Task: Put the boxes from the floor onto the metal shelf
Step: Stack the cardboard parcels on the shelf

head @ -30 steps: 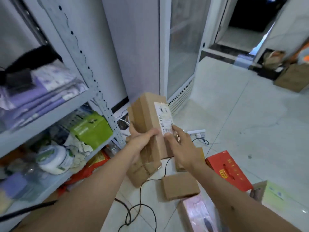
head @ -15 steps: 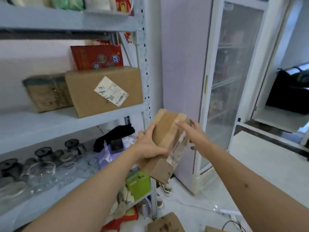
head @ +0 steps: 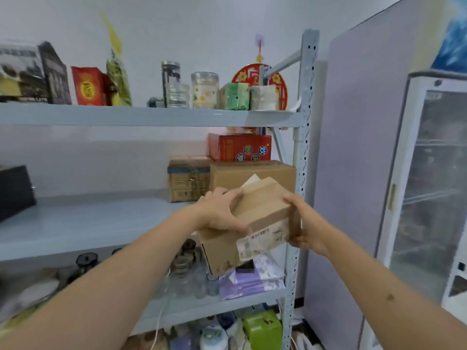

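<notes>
I hold a brown cardboard box [head: 262, 218] with a white shipping label between both hands, tilted, in front of the metal shelf [head: 83, 223] at its middle level. My left hand [head: 219, 213] grips the box's left top edge. My right hand [head: 303, 223] grips its right end. On that shelf level behind it stand a large cardboard box [head: 252, 175] with a red box [head: 240, 147] on top and a taped box [head: 188, 179] to the left.
The shelf's grey upright post [head: 302, 147] is just right of the held box. Jars and packets fill the top level, glass jars [head: 187, 269] and purple packs [head: 252, 276] the level below. A black box [head: 15, 192] sits far left. A glass-door fridge [head: 429, 198] stands to the right.
The box has risen from near the floor to the middle shelf level and turned label-down toward me. My view swung up from the floor to the shelf.
</notes>
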